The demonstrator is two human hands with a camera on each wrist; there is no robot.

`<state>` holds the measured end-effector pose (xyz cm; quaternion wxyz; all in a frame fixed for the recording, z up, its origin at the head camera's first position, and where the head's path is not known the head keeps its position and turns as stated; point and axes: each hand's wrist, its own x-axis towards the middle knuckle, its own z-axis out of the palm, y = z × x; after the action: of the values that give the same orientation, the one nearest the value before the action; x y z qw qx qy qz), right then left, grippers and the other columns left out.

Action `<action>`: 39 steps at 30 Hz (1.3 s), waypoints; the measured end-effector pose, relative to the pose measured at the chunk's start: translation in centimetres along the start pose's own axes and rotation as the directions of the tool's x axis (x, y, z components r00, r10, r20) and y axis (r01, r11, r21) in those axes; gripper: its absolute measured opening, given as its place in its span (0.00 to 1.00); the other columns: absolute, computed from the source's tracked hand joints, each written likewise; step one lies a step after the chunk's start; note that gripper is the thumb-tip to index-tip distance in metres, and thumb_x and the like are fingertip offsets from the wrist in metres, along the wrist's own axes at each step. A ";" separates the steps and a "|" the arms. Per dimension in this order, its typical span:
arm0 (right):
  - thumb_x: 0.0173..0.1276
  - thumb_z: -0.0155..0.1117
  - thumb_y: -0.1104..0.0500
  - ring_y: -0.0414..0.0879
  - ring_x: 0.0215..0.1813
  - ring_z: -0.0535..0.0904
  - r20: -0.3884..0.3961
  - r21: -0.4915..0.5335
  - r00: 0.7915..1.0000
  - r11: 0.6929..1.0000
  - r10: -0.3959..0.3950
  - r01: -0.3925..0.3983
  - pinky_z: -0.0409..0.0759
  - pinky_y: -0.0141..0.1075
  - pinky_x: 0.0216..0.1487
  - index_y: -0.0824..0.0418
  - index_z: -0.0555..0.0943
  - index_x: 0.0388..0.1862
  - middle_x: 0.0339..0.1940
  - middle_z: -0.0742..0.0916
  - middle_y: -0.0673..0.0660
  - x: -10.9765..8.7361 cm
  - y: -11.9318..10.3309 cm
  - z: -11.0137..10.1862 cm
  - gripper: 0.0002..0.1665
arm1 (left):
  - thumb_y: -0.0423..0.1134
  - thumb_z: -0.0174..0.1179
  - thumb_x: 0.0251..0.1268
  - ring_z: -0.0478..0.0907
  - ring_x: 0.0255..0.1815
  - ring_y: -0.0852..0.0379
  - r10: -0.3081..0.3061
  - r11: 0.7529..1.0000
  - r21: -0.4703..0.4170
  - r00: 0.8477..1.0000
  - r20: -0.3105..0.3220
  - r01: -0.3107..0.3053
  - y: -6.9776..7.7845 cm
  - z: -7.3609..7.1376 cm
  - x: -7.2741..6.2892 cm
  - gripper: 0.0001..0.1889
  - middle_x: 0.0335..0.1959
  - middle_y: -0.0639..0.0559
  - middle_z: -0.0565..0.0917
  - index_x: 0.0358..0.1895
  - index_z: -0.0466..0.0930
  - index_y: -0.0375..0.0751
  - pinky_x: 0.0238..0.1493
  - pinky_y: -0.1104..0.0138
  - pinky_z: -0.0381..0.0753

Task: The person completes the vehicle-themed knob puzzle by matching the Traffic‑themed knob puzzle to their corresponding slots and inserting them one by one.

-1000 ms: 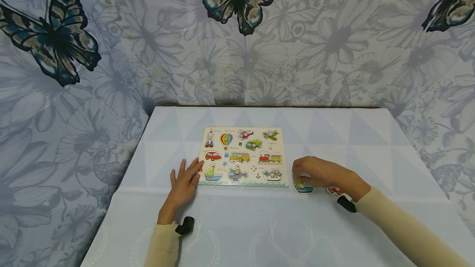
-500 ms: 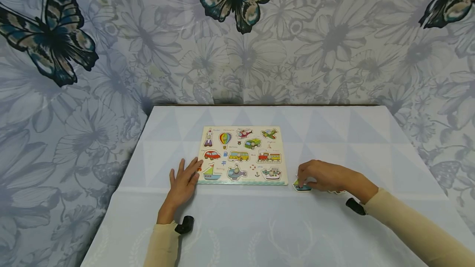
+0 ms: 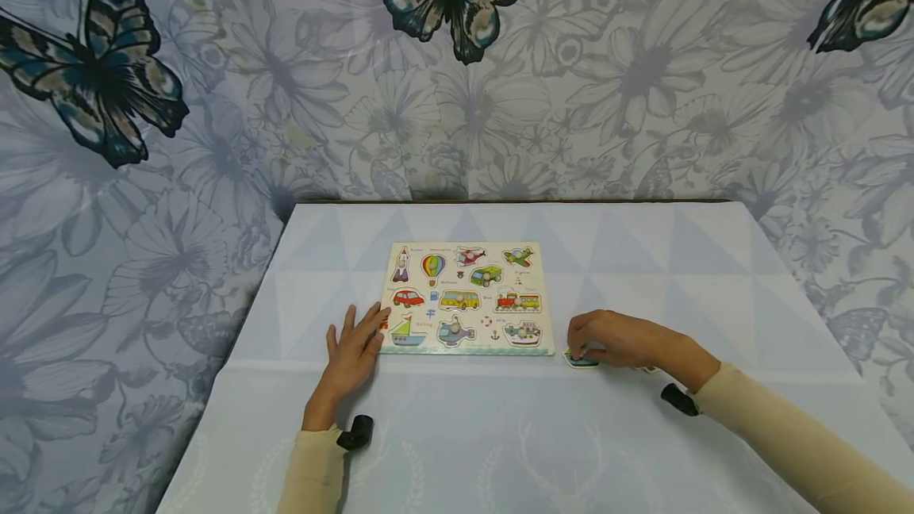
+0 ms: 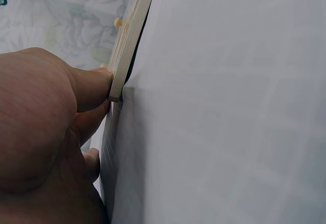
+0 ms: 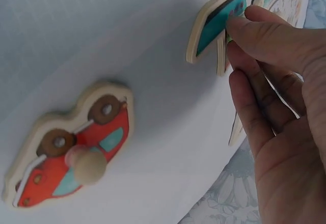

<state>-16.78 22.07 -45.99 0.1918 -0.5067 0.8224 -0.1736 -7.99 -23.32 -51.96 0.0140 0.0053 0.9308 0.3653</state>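
A wooden peg puzzle board [image 3: 467,351] printed with vehicles lies flat on the table. My left hand [image 3: 353,351] rests at its left edge with fingers spread; in the left wrist view the thumb [image 4: 91,86] touches the board's side. Just right of the board, my right hand [image 3: 617,337] pinches a sailboat puzzle piece [image 5: 216,25] with a teal hull between thumb and fingers. The piece stands tilted in the right wrist view, its sail mostly behind the fingers. A red car puzzle piece [image 5: 94,140] with a round wooden knob lies close to that hand.
The table [image 3: 457,435] has a pale patterned cover, and its far edge meets a butterfly-print backdrop [image 3: 457,125]. The edge of another piece [image 5: 234,131] shows behind the right fingers. Each wrist wears a black camera [image 3: 357,433].
My right hand has shifted slightly right and nearer, then a little back left, still at the sailboat piece; it now covers more of the red car. The left hand stays put.
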 end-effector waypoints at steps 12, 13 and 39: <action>0.62 0.72 0.69 0.34 0.41 0.79 -0.002 -0.024 1.000 1.000 0.016 -0.016 0.83 0.31 0.44 0.50 0.87 0.35 0.39 0.85 0.43 0.2 -0.4 -0.3 0.13 | 0.37 0.50 0.79 0.35 0.82 0.30 -0.012 1.000 0.003 1.000 -0.001 0.012 0.1 0.0 -0.1 0.24 0.79 0.42 0.61 0.75 0.67 0.46 0.71 0.32 0.23; 0.62 0.72 0.69 0.34 0.41 0.79 -0.002 -0.027 1.000 1.000 0.016 -0.016 0.83 0.31 0.44 0.50 0.87 0.35 0.39 0.85 0.43 0.3 -0.4 -0.4 0.13 | 0.37 0.50 0.79 0.35 0.82 0.30 -0.015 1.000 0.003 1.000 0.000 0.015 0.1 0.1 -0.1 0.24 0.79 0.43 0.60 0.75 0.66 0.47 0.71 0.32 0.23; 0.68 0.68 0.64 0.38 0.47 0.84 -0.048 -0.171 0.984 0.972 -0.171 0.160 0.82 0.27 0.47 0.54 0.90 0.42 0.44 0.88 0.48 9.8 -4.8 -1.5 0.07 | 0.37 0.50 0.79 0.36 0.81 0.29 0.005 1.000 0.004 1.000 -0.007 -0.005 0.1 -0.1 -0.1 0.24 0.79 0.41 0.61 0.75 0.67 0.45 0.71 0.32 0.23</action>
<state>-17.90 11.33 -43.72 0.1078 -0.5821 0.7945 -0.1356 -7.89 -23.28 -51.80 0.0098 0.0062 0.9316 0.3634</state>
